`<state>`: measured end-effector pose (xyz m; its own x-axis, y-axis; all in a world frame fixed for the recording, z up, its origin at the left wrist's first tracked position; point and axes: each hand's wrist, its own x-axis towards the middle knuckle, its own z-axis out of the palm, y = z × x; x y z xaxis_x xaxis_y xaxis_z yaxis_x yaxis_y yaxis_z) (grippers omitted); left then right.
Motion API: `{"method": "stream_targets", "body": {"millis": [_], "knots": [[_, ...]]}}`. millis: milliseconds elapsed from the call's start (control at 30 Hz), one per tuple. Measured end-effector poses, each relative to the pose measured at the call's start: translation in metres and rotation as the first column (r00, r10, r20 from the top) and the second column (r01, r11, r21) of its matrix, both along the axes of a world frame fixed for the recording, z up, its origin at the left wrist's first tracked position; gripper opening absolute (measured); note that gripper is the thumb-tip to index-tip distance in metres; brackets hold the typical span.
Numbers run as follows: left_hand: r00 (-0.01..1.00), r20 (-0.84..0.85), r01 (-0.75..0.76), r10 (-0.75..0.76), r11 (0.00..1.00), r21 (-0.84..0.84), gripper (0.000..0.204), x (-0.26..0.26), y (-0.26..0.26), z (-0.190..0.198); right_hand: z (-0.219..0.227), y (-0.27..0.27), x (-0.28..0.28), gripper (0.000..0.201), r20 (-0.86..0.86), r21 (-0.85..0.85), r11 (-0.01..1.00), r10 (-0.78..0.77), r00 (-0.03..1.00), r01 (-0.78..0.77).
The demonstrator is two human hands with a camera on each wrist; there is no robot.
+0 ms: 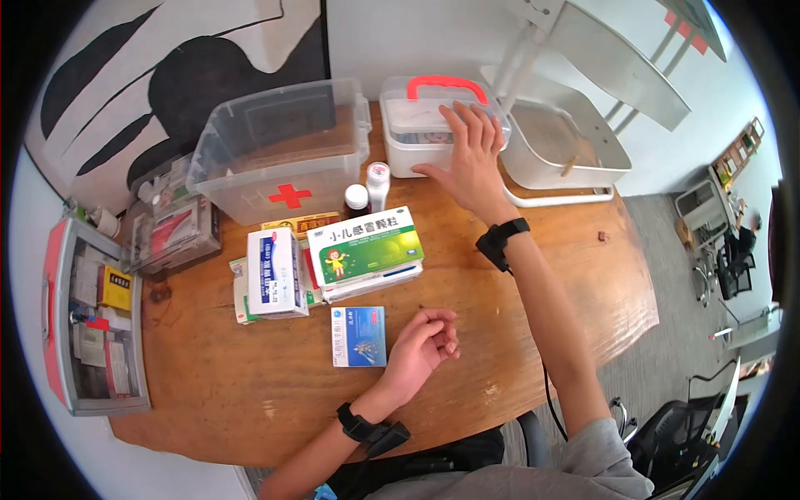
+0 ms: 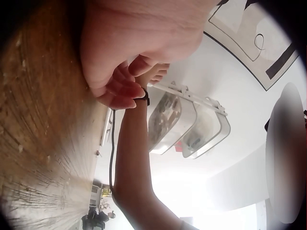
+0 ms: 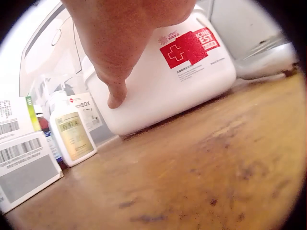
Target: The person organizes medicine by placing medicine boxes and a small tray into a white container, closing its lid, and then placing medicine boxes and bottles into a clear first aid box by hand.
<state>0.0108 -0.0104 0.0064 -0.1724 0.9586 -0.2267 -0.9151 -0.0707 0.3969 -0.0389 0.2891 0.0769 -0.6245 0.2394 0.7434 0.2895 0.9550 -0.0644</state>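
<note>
At the back of the table stands a white medicine chest (image 3: 158,103) with a clear lid and a red carrying handle (image 1: 450,82). My right hand (image 1: 477,158) reaches to its front right side, fingers spread over the lid and the thumb in front of the white wall. In the right wrist view the thumb overlaps that wall beside a red cross label (image 3: 184,52). My left hand (image 1: 421,354) is low over the wooden table with fingers loosely curled and nothing in them. Just left of it lies a flat blue and white medicine box (image 1: 359,337).
Stacked medicine cartons (image 1: 367,250), a white bottle (image 1: 377,187) and a white-capped bottle (image 1: 357,200) stand mid-table. Behind them is a clear bin (image 1: 275,175) with a red cross. A small glass-fronted cabinet (image 1: 96,317) stands left; a whitish tray (image 1: 575,179) sits right of the chest.
</note>
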Motion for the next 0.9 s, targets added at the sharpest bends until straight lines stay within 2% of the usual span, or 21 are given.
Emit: {"method": "stream_targets", "body": {"millis": [67,167,267,467,900], "knots": [[1.0,-0.027,0.0,0.0,1.0,0.0,0.022,-0.003,-0.002,-0.011,-0.005,0.017,-0.009,0.11,0.0,-0.079,0.995,0.058,0.998,-0.058],[1.0,0.011,-0.007,0.007,0.998,0.068,0.022,-0.003,-0.003,-0.02,-0.007,0.015,-0.029,0.11,-0.025,-0.083,0.993,0.081,0.996,-0.083],[1.0,0.006,-0.003,0.003,1.0,0.026,0.023,-0.004,-0.003,-0.013,-0.005,0.015,-0.019,0.108,-0.015,-0.027,1.0,-0.007,1.0,0.007],[1.0,0.01,0.023,-0.023,0.999,0.043,0.023,-0.005,-0.003,-0.001,-0.002,-0.014,-0.016,0.098,-0.149,-0.181,0.983,0.002,0.989,-0.029],[0.999,-0.033,0.032,-0.031,0.999,0.023,0.022,-0.007,-0.005,0.001,0.006,-0.009,-0.017,0.099,-0.06,-0.162,0.987,-0.004,0.998,-0.005]]}}
